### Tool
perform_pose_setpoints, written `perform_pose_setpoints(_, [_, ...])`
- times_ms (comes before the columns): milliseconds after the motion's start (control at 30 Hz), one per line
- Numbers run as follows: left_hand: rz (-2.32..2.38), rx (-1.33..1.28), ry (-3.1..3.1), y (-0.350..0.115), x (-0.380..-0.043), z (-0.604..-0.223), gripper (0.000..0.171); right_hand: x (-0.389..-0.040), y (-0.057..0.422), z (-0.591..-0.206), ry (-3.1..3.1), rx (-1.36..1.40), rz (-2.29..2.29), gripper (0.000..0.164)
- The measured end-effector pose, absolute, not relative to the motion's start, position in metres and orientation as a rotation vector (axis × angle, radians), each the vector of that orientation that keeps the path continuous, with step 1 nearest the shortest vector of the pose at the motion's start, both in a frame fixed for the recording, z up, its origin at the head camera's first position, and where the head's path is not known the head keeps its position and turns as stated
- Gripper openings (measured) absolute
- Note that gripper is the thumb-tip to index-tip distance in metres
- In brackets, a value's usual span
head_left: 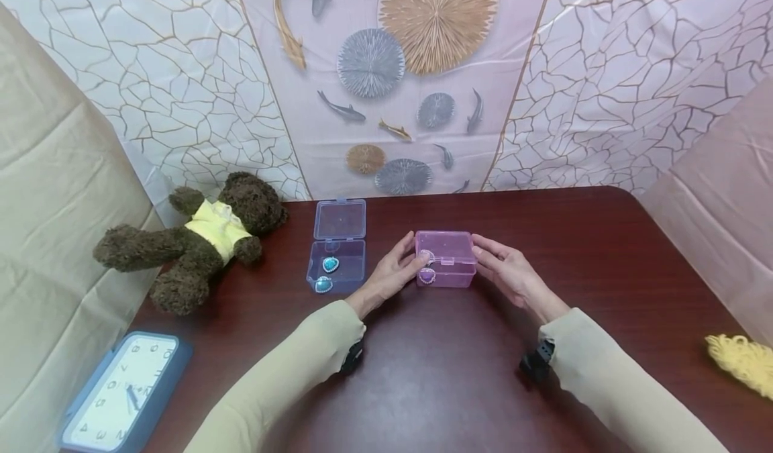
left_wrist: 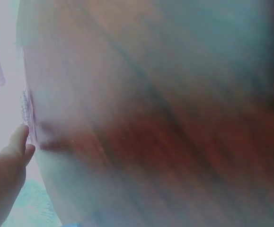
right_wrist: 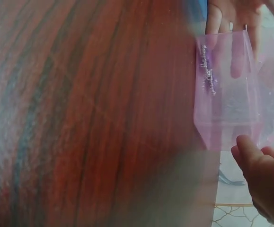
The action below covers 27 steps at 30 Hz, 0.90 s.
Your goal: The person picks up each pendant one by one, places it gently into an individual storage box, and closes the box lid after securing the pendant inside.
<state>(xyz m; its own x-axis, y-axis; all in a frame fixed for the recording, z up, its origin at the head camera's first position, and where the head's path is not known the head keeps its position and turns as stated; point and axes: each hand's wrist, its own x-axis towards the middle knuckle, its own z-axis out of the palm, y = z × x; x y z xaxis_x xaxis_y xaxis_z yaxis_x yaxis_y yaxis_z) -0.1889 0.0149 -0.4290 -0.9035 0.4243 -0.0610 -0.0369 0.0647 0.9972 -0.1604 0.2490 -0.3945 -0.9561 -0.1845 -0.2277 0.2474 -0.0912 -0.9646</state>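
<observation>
A small see-through pink box (head_left: 447,278) with a hinged lid sits on the table in front of me. A purple-stoned piece of jewellery with a sparkling rim (head_left: 427,276) is in it, and a second rimmed piece shows partly behind my thumb. My left hand (head_left: 395,270) holds the box's left end, thumb toward the front and fingers along the side. At the right end, my right hand (head_left: 510,273) holds it by the fingertips. Left of them stands an open clear blue box (head_left: 356,272) with two turquoise-stoned pieces of jewellery (head_left: 330,264).
A brown teddy bear (head_left: 220,228) in a yellow top lies at the back left. Nearer on the left is a blue-framed clock (head_left: 123,392). Something yellow and fluffy (head_left: 741,362) lies by the right edge. A patterned curtain (head_left: 392,104) hangs behind the table.
</observation>
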Motion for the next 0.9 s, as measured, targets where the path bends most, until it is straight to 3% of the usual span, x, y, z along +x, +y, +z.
perform_pose_setpoints(900, [1.875,0.439,2.068,0.016,-0.192,-0.434,0.076,-0.163,0.252,-0.41,2.039,-0.128,-1.965,0.062])
